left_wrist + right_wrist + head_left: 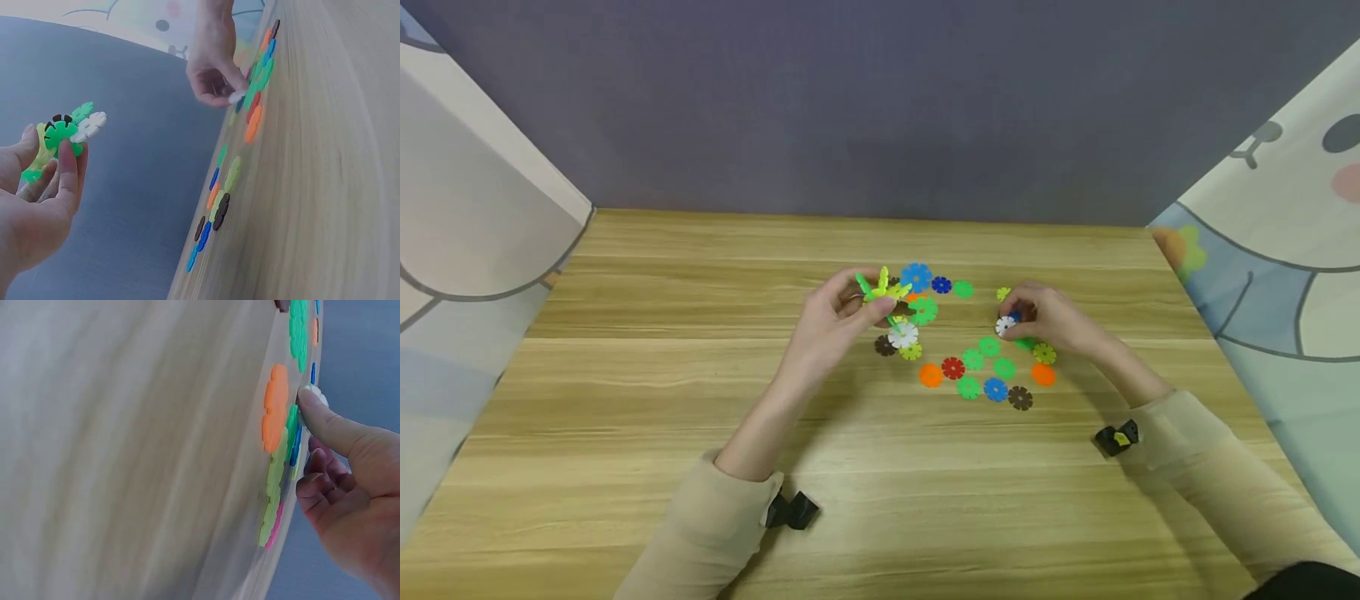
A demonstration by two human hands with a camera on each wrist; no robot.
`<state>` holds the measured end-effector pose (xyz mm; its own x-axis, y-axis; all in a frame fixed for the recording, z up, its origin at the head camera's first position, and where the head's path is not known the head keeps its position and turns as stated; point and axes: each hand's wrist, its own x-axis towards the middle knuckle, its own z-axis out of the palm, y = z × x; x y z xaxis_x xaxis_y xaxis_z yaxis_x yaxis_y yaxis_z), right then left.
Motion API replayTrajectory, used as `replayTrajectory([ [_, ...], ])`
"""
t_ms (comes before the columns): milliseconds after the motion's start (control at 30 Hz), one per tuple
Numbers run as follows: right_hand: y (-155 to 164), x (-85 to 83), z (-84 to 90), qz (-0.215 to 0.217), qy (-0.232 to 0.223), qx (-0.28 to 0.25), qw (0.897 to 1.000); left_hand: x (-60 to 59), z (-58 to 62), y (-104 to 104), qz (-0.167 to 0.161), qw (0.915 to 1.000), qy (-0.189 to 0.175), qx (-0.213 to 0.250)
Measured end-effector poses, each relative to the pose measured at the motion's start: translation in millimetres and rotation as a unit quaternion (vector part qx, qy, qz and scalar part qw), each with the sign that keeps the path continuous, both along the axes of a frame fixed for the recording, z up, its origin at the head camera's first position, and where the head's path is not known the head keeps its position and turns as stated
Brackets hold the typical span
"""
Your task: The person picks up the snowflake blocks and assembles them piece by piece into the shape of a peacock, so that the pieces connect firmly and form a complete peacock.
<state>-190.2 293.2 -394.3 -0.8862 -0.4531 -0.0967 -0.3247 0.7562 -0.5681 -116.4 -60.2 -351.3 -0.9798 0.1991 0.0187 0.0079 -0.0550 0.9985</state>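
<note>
Fingers (67,172) of the left hand (822,329) pinch a joined cluster of slotted discs (61,133) (green, yellow-green, white, brown) against the thumb, held above the surface (647,375). Right hand (1051,317): thumb and finger nearly together, pinching a white disc (1004,326); other fingers curled in. Can't tell if that disc touches the surface. Blue and green discs lie right by it; orange disc (1043,375) and yellow-green disc (1045,354) sit on its near side. Loose group between the hands, toward the person: red disc (953,367), brown disc (1020,398), plus greens, a blue, another orange. Surface's far edge meets a grey panel (865,117), well beyond both hands; right edge meets a cartoon-print panel (1270,300). Plain wood left of the left hand and nearside of the discs, room to move.
</note>
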Motion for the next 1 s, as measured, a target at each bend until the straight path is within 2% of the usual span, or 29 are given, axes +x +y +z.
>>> replayTrajectory([
  [167, -1, 3.0, 4.7, -0.021, 0.01, -0.017, 1.0, 1.7, -0.4, 0, 0.004, 0.9996, -0.006, -0.026],
  [367, -15, 10.6, 22.2, -0.045, 0.055, -0.107, 0.992, 3.4, -0.2, 1, 0.016, 0.9949, 0.006, -0.1],
  [467, -29, 16.9, 35.7, -0.061, 0.077, -0.164, 0.982, 4.1, -1.1, 1, 0.019, 0.9912, 0.025, -0.128],
  [567, -48, 25.0, 50.3, -0.066, 0.095, -0.226, 0.967, 4.4, -2.1, 1, 0.015, 0.9901, 0.046, -0.132],
  [700, -77, 36.8, 66.9, -0.049, 0.118, -0.302, 0.945, 4.6, -3.3, 0, 0.011, 0.9888, 0.067, -0.133],
  [800, -95, 44.6, 73.1, -0.031, 0.13, -0.344, 0.929, 5.2, -4.0, 1, 0.009, 0.9869, 0.081, -0.139],
  [933, -112, 52.6, 74.9, -0.019, 0.125, -0.377, 0.918, 6.4, -3.3, 3, 0.003, 0.9845, 0.097, -0.146],
  [1000, -118, 54.9, 73.8, -0.017, 0.121, -0.382, 0.916, 6.7, -2.8, 3, 0.001, 0.9839, 0.103, -0.146],
])
